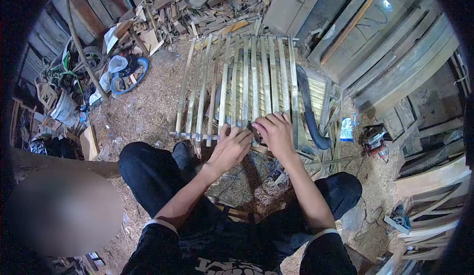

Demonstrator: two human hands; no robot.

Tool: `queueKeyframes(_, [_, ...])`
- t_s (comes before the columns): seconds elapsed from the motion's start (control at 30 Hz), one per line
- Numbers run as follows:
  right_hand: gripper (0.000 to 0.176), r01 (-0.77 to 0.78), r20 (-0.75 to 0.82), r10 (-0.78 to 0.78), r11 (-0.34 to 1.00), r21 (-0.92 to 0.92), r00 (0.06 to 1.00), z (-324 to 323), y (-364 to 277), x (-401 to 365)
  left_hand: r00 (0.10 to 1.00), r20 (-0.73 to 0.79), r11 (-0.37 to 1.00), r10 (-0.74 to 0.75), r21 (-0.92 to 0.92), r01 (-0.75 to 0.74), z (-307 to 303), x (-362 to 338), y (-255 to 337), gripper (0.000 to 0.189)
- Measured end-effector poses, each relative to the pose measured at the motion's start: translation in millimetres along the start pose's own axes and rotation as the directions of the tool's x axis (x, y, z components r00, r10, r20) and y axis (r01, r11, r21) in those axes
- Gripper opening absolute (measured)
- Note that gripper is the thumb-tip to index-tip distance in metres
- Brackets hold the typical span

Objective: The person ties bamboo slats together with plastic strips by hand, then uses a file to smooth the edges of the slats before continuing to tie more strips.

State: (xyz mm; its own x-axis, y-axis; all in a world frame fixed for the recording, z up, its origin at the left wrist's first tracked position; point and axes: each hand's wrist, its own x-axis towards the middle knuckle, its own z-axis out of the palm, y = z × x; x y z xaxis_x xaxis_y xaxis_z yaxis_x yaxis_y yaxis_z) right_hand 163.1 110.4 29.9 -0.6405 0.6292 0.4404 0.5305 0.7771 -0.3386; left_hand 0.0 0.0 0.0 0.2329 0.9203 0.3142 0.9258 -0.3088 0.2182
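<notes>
A slatted frame of pale bamboo or wood strips (254, 77) lies in front of my knees, its near crosspiece running left to right. My left hand (231, 149) rests at this near edge, fingers bent together over the slat ends. Close on its right, my right hand (274, 132) has thumb and fingers pinched at the same edge. Something small and dark shows between the two hands, too small to name. A dark curved tube (310, 114) lies along the frame's right side.
Wood scraps (173, 15) are heaped at the back. A blue-rimmed basin (129, 75) and a white bucket (64, 108) stand left. Boards (405, 72) lean at right, near a red tool (379, 149). A blurred round shape (64, 211) is at lower left.
</notes>
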Motion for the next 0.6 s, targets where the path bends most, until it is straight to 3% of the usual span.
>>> queueKeyframes(0.2, [0.011, 0.026, -0.048, -0.025, 0.999, 0.024, 0.999, -7.7, 5.8, -2.2, 0.992, 0.112, 0.987, -0.059, -0.141, 0.075, -6.7, 10.7, 8.4, 0.060])
queueKeyframes(0.3, [0.010, -0.009, -0.010, 0.010, 0.998, 0.065, 1.000, -7.5, 6.5, -2.8, 0.998, 0.050, 0.982, -0.025, -0.188, 0.034, -3.2, 11.3, 1.5, 0.063])
queueKeyframes(0.6, [0.021, -0.071, 0.080, 0.058, 0.985, 0.160, 0.995, -17.8, 10.8, -15.9, 0.983, 0.162, 0.937, -0.086, -0.323, 0.135, -9.6, 16.9, -0.3, 0.076])
